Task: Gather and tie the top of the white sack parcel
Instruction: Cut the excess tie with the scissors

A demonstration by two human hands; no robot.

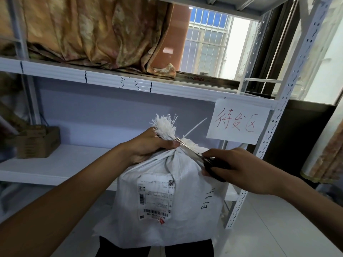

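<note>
The white sack parcel (167, 197) stands in front of me, low in the middle, with a shipping label (156, 197) on its front. My left hand (154, 145) grips the bunched neck; the frayed top (165, 126) fans out above my fingers. A white cable tie (194, 127) circles the neck and its tail sticks up to the right. My right hand (235, 169) holds black-handled scissors (200, 156), whose blades reach the neck at the base of the tie's tail, beside my left thumb.
A white metal shelf rack (111, 84) stands behind the sack, marked "3-3". A paper sign with red writing (238, 121) hangs on its right. A cardboard box (37, 141) sits on the lower shelf at left. Curtain fabric lies on the upper shelf.
</note>
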